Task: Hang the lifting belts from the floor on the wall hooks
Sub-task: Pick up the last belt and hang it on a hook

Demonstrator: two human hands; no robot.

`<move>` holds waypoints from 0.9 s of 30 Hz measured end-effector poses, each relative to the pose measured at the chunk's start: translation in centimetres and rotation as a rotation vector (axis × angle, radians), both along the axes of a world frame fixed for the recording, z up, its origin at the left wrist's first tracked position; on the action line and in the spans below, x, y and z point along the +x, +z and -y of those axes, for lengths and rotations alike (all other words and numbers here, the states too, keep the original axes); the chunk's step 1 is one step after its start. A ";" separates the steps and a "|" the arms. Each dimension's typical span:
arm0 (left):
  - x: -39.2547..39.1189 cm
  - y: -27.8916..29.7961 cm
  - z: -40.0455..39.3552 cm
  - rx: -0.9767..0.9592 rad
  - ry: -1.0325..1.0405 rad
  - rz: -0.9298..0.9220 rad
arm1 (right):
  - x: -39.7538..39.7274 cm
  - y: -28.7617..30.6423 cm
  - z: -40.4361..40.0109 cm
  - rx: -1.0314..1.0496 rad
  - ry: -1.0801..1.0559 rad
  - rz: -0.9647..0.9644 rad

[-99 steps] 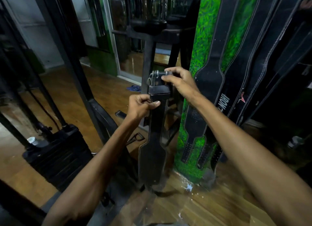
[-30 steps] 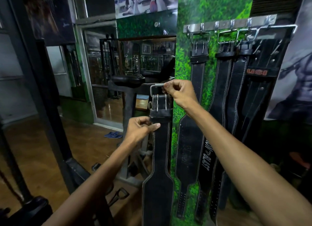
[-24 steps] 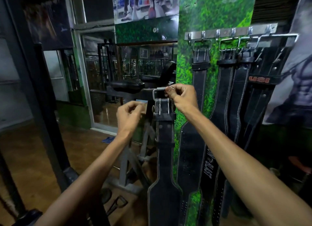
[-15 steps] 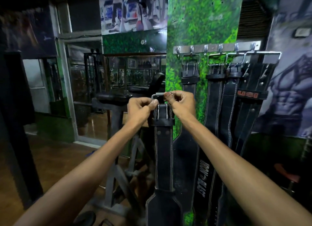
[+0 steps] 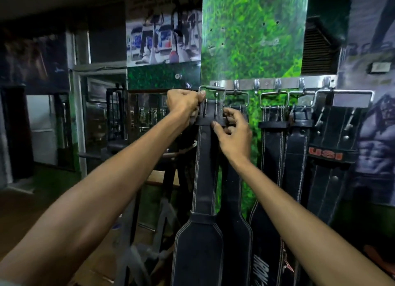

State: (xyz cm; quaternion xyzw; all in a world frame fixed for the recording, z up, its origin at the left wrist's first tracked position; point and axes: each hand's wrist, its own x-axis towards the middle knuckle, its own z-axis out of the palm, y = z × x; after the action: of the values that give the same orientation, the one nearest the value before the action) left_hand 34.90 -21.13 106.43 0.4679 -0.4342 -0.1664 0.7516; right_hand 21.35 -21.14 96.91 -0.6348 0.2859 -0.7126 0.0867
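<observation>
Hanging step in hand: left hand (image 5: 183, 102) grips the buckle (image 5: 211, 91) of the lifting belt (image 5: 206, 168) at the leftmost hook (image 5: 216, 85) of the hook rail (image 5: 267, 83); right hand (image 5: 232, 132) pinches its keeper loop; next, seat buckle over hook, then release.

Two bare forearms in view, no sleeves visible along either. Left hand (image 5: 184, 103) and right hand (image 5: 234, 134) both bare: no gloves, rings, watch or wristband visible. Slim wrists. Short fingernails on the right hand's thumb and fingers.
</observation>
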 end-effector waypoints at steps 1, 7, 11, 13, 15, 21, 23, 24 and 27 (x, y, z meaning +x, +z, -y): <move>0.0 0.5 0.8 0.035 -0.003 -0.015 | 0.0 0.4 0.9 0.033 0.017 0.010; 0.9 1.5 4.5 0.173 -0.112 -0.072 | 0.5 1.4 3.2 0.046 0.041 0.072; 0.9 2.2 5.2 0.205 -0.191 -0.076 | 0.7 1.6 4.2 0.045 0.051 0.105; 1.0 1.4 5.6 0.239 -0.244 -0.072 | 0.6 0.9 4.2 0.045 0.041 0.109; 1.0 0.0 6.0 0.226 -0.294 -0.106 | 0.3 -0.1 3.9 0.038 0.058 0.096; -0.2 -5.4 5.4 0.058 -0.381 -0.110 | 0.0 -2.6 2.2 0.068 0.150 0.123; -0.3 -7.7 4.7 0.069 -0.384 -0.047 | 0.3 -4.0 1.7 0.080 0.167 0.125; -0.2 -9.0 4.3 0.086 -0.379 -0.011 | 0.4 -4.9 1.4 0.074 0.162 0.092; 0.3 -12.5 3.2 0.144 -0.327 0.062 | 0.7 -7.3 0.6 0.072 0.137 0.010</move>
State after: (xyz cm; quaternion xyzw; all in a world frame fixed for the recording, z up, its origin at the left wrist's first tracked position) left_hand 35.18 -24.35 93.98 0.4488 -0.5141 -0.3027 0.6654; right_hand 22.08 -21.75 89.60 -0.6458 0.2668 -0.6973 0.1596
